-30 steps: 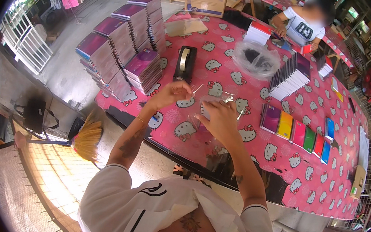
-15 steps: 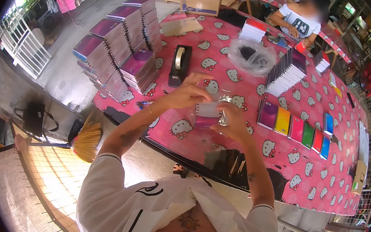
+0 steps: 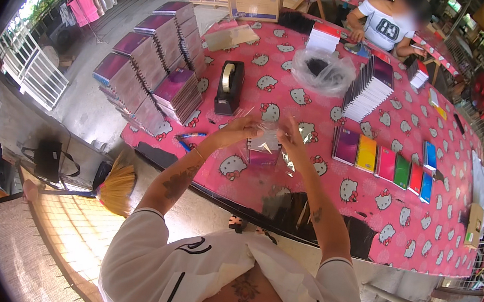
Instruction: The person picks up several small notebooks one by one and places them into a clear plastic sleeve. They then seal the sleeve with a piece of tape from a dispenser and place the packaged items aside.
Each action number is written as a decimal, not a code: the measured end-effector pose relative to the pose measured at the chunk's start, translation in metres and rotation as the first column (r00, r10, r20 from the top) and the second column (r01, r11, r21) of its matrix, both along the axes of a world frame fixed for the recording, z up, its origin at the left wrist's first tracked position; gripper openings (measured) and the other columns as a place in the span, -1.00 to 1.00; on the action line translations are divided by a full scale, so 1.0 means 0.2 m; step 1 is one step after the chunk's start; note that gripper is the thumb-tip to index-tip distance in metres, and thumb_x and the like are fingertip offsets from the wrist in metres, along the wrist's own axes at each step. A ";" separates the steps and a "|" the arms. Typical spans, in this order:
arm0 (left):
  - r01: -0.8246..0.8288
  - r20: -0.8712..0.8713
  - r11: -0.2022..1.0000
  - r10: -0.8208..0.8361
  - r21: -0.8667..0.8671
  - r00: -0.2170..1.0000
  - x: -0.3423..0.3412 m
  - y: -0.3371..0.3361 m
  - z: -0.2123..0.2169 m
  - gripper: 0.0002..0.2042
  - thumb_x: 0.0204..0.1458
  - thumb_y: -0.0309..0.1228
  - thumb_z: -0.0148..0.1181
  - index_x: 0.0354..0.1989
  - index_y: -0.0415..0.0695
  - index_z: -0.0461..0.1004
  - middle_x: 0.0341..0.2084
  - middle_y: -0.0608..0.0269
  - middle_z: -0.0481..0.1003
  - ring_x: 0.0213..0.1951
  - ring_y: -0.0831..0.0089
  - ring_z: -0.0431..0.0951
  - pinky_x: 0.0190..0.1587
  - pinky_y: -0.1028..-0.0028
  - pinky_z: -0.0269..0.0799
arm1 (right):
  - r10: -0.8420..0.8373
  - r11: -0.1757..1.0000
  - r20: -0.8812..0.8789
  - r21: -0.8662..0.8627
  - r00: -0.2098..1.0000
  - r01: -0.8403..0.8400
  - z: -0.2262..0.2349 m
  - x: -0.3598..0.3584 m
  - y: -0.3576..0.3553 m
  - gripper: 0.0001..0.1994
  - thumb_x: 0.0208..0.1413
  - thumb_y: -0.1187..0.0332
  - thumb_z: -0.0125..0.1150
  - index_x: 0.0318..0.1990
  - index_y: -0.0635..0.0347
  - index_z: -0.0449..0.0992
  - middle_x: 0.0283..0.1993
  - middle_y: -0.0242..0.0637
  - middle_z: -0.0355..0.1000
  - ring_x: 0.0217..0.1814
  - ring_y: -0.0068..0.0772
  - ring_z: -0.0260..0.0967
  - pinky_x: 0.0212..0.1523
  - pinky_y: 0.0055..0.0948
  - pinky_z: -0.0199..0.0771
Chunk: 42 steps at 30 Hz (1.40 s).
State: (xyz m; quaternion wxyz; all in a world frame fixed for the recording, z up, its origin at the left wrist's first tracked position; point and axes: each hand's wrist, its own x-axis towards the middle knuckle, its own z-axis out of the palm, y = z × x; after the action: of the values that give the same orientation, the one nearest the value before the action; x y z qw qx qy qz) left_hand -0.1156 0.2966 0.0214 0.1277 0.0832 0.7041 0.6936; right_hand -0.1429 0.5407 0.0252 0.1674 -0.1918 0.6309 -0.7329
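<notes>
A small spiral notebook [image 3: 262,157] with a purple lower edge lies on the table in front of me, inside or under a shiny clear plastic wrapper [image 3: 268,137]. At its far left corner, my left hand [image 3: 244,129] pinches the film. My right hand [image 3: 295,140] has its fingers closed on the film at the far right side. Glare on the plastic hides part of the notebook. Just beyond my left hand stands a black tape dispenser [image 3: 229,89], and blue pens [image 3: 188,139] lie nearer the table's left edge.
Tall stacks of purple spiral notebooks [image 3: 146,48] occupy the table's left end. To the right are a row of colourful notebooks [image 3: 367,153], a leaning notebook stack [image 3: 370,94] and a plastic bag [image 3: 323,71]. A co-worker [image 3: 387,24] sits across the pink table [image 3: 330,222].
Both hands have shifted to the notebook's far end, and the right one has turned more upright. More of the notebook's near part shows. The co-worker's hands have moved apart.
</notes>
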 end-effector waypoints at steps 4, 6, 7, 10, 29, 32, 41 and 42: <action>0.077 -0.009 0.987 -0.079 -0.138 0.997 0.04 0.03 0.03 -0.45 0.17 -0.27 0.28 0.32 -0.10 0.30 0.15 0.21 0.43 0.08 0.46 0.47 0.14 0.39 0.36 | 0.217 0.941 0.034 0.258 0.976 -0.218 0.07 -0.09 0.03 -0.43 0.17 0.26 0.32 0.30 0.18 0.32 0.21 -0.21 0.37 0.23 -0.33 0.30 0.26 -0.36 0.27; -0.008 -0.116 0.969 -0.021 -0.247 0.993 0.12 0.09 0.12 -0.52 0.17 -0.28 0.27 0.26 -0.11 0.39 0.15 0.23 0.44 0.09 0.44 0.47 0.14 0.35 0.36 | 0.229 0.947 -0.272 0.285 0.935 -0.149 0.09 -0.06 0.07 -0.43 0.12 0.28 0.35 0.28 0.16 0.36 0.18 -0.25 0.40 0.20 -0.34 0.34 0.20 -0.31 0.32; -0.079 -0.321 0.920 -0.053 -0.383 0.946 0.16 0.10 0.16 -0.52 0.15 -0.28 0.28 0.23 -0.11 0.42 0.15 0.18 0.44 0.10 0.36 0.47 0.15 0.33 0.37 | 0.204 0.963 -0.467 0.253 0.860 -0.091 0.10 -0.02 0.09 -0.44 0.09 0.29 0.37 0.26 0.15 0.39 0.16 -0.28 0.42 0.18 -0.34 0.35 0.17 -0.28 0.35; -0.354 -0.684 0.704 -0.256 -0.616 0.683 0.29 0.10 0.23 -0.55 0.08 -0.29 0.33 0.15 -0.12 0.48 0.15 0.08 0.44 0.11 0.21 0.48 0.16 0.25 0.39 | 0.199 0.928 -0.763 0.348 0.616 0.131 0.21 0.09 0.07 -0.56 -0.02 0.36 0.40 0.08 0.14 0.52 0.06 -0.30 0.45 0.13 -0.25 0.37 0.11 -0.22 0.36; -0.536 -0.625 0.329 -0.297 -0.777 0.722 0.07 0.27 0.33 -0.77 -0.02 -0.25 0.34 -0.27 -0.12 0.57 -0.37 0.03 0.60 -0.30 0.16 0.63 -0.31 0.29 0.49 | 0.005 0.784 -0.807 0.369 0.591 0.499 0.17 0.17 -0.05 -0.54 -0.02 0.48 0.35 0.05 0.19 0.33 0.04 -0.02 0.29 -0.08 0.01 0.42 -0.20 -0.21 0.49; -0.237 -0.414 0.762 -0.045 -0.603 0.909 -0.05 0.07 0.12 -0.77 -0.02 -0.32 0.36 -0.22 -0.13 0.57 -0.28 0.04 0.57 -0.21 0.31 0.58 -0.26 0.34 0.48 | -0.113 0.816 -0.718 0.327 0.687 0.476 0.15 0.14 -0.07 -0.56 0.02 0.48 0.37 0.04 0.21 0.34 0.08 -0.07 0.22 -0.04 -0.16 0.42 -0.19 -0.31 0.53; -0.874 -0.625 0.293 0.613 -0.388 0.483 -0.22 -0.56 -0.13 -0.77 -0.02 -0.32 0.40 -0.27 -0.19 0.59 -0.56 0.31 0.48 -0.53 0.40 0.48 -0.43 0.42 0.44 | -0.260 0.922 -0.264 0.218 0.929 0.320 -0.04 0.14 -0.10 -0.58 0.03 0.41 0.41 0.02 0.22 0.37 0.02 -0.18 0.23 -0.07 -0.36 0.37 -0.08 -0.40 0.47; -0.771 -0.206 0.544 0.756 -0.331 0.621 -0.23 -0.59 -0.13 -0.76 0.00 -0.30 0.40 -0.27 -0.19 0.60 -0.59 0.37 0.47 -0.57 0.44 0.47 -0.46 0.47 0.43 | -0.270 0.914 -0.267 0.231 0.925 0.333 -0.03 0.14 -0.09 -0.59 0.03 0.41 0.40 0.01 0.22 0.37 0.01 -0.18 0.24 -0.08 -0.37 0.37 -0.08 -0.41 0.47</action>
State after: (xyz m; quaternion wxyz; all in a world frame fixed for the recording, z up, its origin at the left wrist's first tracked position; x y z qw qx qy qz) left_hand -0.1625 0.1784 -0.0041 -0.1865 -0.2449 0.7943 0.5238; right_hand -0.1144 0.5221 0.0189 0.0023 -0.1501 0.7625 -0.6294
